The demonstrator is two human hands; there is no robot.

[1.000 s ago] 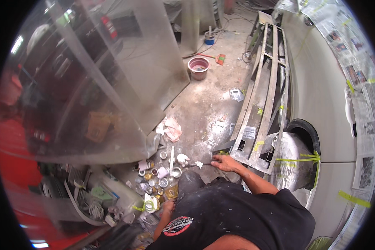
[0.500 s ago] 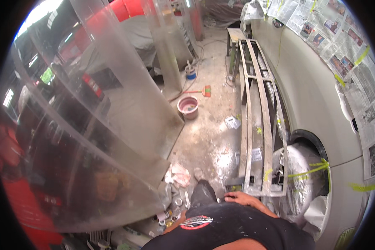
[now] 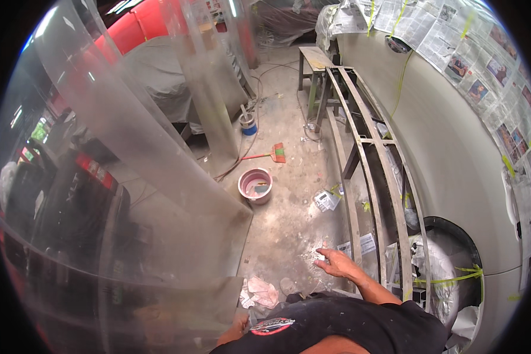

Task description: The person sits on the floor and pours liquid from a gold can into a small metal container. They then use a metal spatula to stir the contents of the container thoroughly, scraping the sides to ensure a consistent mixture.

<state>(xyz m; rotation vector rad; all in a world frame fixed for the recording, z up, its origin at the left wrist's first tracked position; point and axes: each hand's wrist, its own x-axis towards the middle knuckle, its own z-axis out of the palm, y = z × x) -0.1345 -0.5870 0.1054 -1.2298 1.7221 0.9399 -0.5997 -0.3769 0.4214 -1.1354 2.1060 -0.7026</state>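
My right hand [image 3: 334, 262] reaches forward over the floor with its fingers apart and nothing in them. It is beside a long metal frame stand [image 3: 399, 227], and I cannot tell whether it touches it. Lower down, my left hand [image 3: 238, 324] is close to my shirt, between it and a clear plastic curtain [image 3: 171, 259]; its fingers are hidden. A crumpled pale pink cloth [image 3: 261, 292] lies on the floor just ahead of that hand. Further ahead stands a pink bucket [image 3: 255, 185] with a dark piece inside.
To the right is a car body panel [image 3: 442, 159] with newspaper masking [image 3: 419, 41] and a wrapped wheel [image 3: 439, 259]. A red broom [image 3: 277, 153], a blue-and-white pail [image 3: 248, 125], cables, and paper scraps [image 3: 325, 200] are on the floor. A small bench [image 3: 316, 58] stands at the back.
My right hand has moved forward from beside my body, out over the floor. The view has shifted forward, so the bucket and frame stand appear nearer; the small tins by my left hand have left sight.
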